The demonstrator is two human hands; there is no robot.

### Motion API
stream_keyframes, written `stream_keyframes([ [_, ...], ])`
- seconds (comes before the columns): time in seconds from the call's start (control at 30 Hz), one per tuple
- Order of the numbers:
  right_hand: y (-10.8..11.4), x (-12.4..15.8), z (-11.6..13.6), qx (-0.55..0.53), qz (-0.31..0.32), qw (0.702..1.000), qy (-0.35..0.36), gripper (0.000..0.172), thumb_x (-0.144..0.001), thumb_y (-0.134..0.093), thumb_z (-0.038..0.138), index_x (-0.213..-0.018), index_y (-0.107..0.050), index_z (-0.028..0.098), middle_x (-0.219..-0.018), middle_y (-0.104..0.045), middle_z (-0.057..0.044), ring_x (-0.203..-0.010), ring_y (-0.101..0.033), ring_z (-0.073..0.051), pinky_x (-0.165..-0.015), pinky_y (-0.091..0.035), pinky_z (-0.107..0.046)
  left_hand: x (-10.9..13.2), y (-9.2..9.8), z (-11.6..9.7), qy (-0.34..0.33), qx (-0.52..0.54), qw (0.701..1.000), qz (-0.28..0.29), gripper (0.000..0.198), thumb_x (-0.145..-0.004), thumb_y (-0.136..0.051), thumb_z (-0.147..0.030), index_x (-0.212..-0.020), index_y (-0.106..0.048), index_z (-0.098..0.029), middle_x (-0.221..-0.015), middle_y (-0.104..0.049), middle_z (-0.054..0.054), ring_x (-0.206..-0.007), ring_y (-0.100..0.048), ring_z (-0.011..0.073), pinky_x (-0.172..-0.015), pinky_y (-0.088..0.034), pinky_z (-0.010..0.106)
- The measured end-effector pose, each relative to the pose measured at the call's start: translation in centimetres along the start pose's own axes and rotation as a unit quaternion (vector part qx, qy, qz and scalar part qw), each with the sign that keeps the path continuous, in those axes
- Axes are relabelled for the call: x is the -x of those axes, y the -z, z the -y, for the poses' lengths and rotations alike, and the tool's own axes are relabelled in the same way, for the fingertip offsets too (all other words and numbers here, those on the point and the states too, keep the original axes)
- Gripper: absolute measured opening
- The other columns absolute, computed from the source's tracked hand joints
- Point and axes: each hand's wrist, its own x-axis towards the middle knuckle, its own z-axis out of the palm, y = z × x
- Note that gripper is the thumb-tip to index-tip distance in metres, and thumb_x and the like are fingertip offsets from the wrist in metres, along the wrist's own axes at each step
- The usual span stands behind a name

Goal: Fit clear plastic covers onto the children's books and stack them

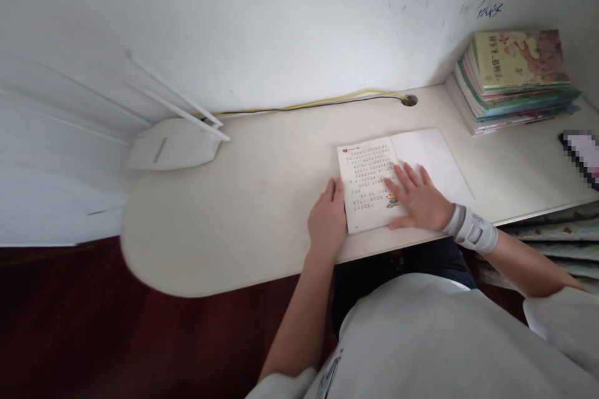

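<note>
The open booklet (374, 181) lies at the worktop's (262, 199) near edge. Left hand (326, 221) rests flat against its left margin; right hand (418, 199) presses flat on its printed page, grasping nothing. A careless sideways push could crease the page.

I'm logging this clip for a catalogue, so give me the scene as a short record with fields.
setting: white desk against a white wall
left hand: flat at the left edge of the open book
right hand: flat, fingers spread on the printed page; wrist band
back right: stack of books
back left: white router with antennas
cables: along the wall into a desk hole
right edge: phone, blurred
</note>
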Motion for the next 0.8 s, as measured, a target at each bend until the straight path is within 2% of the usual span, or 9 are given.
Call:
stream_keyframes([
  [0.13,-0.1,0.0,-0.5,0.013,-0.007,1.0,0.008,0.104,-0.07,-0.033,0.083,-0.147,-0.023,0.014,-0.152,-0.017,-0.022,-0.139,-0.011,-0.042,-0.105,-0.011,-0.062,0.2,-0.2,0.1,0.007,0.001,1.0,0.004,0.052,-0.09,-0.031,-0.023,-0.141,-0.038,-0.016,-0.148,-0.033,0.012,-0.128,-0.043,0.0334,-0.102,-0.037,0.05],
  [0.27,-0.1,-0.1,-0.8,0.032,-0.002,0.999,0.005,0.105,-0.07,-0.029,0.084,-0.147,-0.023,0.011,-0.151,-0.019,-0.024,-0.138,-0.012,-0.044,-0.103,-0.014,-0.064,0.3,-0.7,0.3,-0.01,-0.012,1.0,-0.007,0.05,-0.091,-0.028,-0.021,-0.138,-0.041,-0.011,-0.148,-0.032,0.014,-0.13,-0.041,0.0301,-0.107,-0.033,0.046],
  [0.4,0.1,-0.2,-0.8,0.045,-0.005,0.999,0.001,0.103,-0.072,-0.028,0.083,-0.146,-0.024,0.012,-0.151,-0.02,-0.023,-0.137,-0.015,-0.043,-0.103,-0.013,-0.063,0.3,-1.1,0.6,-0.025,-0.036,0.999,-0.013,0.049,-0.091,-0.027,-0.021,-0.136,-0.043,-0.011,-0.148,-0.034,0.013,-0.129,-0.043,0.0283,-0.107,-0.033,0.045],
  [0.63,0.1,-0.1,-0.8,0.05,0.0,0.999,-0.01,0.103,-0.073,-0.028,0.082,-0.146,-0.024,0.01,-0.151,-0.019,-0.025,-0.137,-0.015,-0.044,-0.103,-0.014,-0.064,0.3,-0.9,0.5,-0.036,-0.046,0.998,-0.009,0.048,-0.091,-0.028,-0.022,-0.134,-0.046,-0.007,-0.147,-0.034,0.015,-0.128,-0.044,0.0274,-0.108,-0.032,0.04],
  [0.8,-0.4,0.2,-1.0,0.021,-0.003,1.0,-0.011,0.104,-0.07,-0.029,0.084,-0.148,-0.021,0.014,-0.153,-0.016,-0.021,-0.139,-0.01,-0.042,-0.104,-0.013,-0.062,0.4,-0.9,0.6,-0.02,0.005,1.0,-0.02,0.047,-0.091,-0.031,-0.027,-0.133,-0.048,-0.014,-0.148,-0.034,0.01,-0.13,-0.042,0.0279,-0.109,-0.031,0.044],
])
